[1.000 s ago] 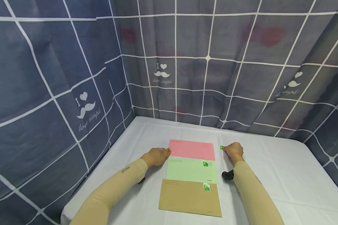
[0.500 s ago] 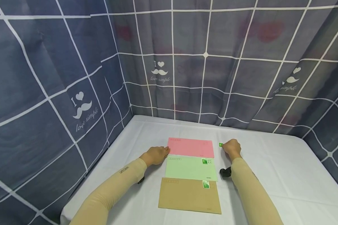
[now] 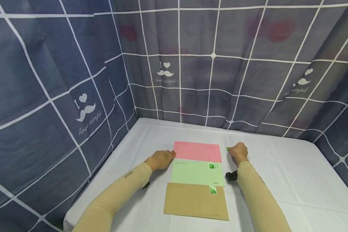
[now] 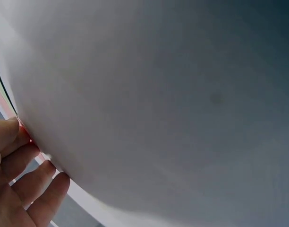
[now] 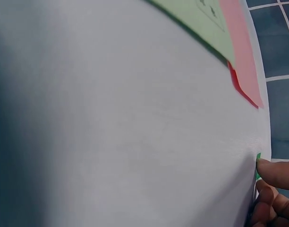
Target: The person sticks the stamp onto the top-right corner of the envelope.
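Observation:
A pink envelope [image 3: 197,151] lies farthest back in a column of three. My left hand [image 3: 163,159] rests at its left edge, fingertips on the table and the envelope's border; in the left wrist view the fingers [image 4: 49,198] are extended and only a strip of pink shows past them. My right hand [image 3: 239,151] is to the right of the pink envelope, thumb and finger pinching a small green stamp [image 3: 227,149]. In the right wrist view the thumb [image 5: 276,173] covers most of the stamp, close over the white cloth.
A light green envelope [image 3: 195,174] bearing a green stamp [image 3: 211,166] lies in the middle. Nearest is a brown envelope [image 3: 195,203] with another stamp [image 3: 213,189] at its upper right. A white cloth [image 3: 293,180] covers the table; dark checked curtains [image 3: 197,74] stand behind and left.
The right hand has shifted slightly toward the left and back with the stamp. The left hand stays at the pink envelope's edge. The head view has tilted a little.

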`<action>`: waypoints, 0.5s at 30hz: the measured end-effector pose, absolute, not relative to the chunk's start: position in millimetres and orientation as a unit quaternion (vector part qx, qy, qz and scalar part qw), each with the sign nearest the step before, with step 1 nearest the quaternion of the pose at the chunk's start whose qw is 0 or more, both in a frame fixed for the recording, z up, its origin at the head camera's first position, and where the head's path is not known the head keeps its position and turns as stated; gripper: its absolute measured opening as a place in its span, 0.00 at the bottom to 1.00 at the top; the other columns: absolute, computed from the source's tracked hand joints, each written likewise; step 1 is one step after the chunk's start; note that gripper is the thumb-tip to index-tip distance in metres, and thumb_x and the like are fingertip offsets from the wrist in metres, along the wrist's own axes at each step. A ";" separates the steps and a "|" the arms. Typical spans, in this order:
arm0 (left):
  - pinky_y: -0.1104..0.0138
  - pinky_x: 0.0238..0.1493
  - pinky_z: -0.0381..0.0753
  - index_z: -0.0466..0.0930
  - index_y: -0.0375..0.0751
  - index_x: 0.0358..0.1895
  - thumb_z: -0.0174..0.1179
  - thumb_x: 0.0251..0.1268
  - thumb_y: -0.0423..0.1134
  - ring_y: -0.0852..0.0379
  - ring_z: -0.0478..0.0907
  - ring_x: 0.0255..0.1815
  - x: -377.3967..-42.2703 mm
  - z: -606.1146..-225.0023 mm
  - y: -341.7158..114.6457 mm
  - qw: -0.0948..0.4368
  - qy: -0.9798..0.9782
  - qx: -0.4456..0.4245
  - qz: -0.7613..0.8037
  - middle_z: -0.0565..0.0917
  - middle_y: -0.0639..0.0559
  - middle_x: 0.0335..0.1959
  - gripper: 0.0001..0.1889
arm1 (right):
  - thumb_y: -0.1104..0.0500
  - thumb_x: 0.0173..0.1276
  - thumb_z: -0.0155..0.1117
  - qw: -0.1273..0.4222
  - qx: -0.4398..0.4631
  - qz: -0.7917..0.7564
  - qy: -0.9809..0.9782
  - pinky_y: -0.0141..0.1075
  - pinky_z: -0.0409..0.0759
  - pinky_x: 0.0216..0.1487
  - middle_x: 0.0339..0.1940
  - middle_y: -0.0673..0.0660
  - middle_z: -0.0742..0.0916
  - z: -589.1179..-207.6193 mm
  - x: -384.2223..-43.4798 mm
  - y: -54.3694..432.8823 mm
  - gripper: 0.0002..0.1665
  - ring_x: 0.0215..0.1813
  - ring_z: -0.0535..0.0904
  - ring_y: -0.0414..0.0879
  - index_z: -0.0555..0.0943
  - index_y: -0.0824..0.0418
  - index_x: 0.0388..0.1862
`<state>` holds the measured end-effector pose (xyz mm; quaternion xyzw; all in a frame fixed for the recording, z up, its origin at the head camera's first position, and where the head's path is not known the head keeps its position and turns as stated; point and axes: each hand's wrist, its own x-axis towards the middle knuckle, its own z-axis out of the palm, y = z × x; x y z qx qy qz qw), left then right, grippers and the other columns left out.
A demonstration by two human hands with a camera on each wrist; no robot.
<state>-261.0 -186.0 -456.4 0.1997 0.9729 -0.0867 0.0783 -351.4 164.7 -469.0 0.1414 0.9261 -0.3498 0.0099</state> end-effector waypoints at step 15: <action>0.60 0.69 0.76 0.66 0.47 0.75 0.43 0.83 0.45 0.53 0.71 0.73 -259.9 -457.1 -185.1 0.079 0.974 0.192 -0.087 0.71 0.52 0.75 0.24 | 0.63 0.64 0.61 -0.044 0.152 -0.417 0.895 0.54 0.78 0.54 0.43 0.72 0.88 -483.4 -347.1 169.1 0.14 0.48 0.80 0.65 0.85 0.76 0.36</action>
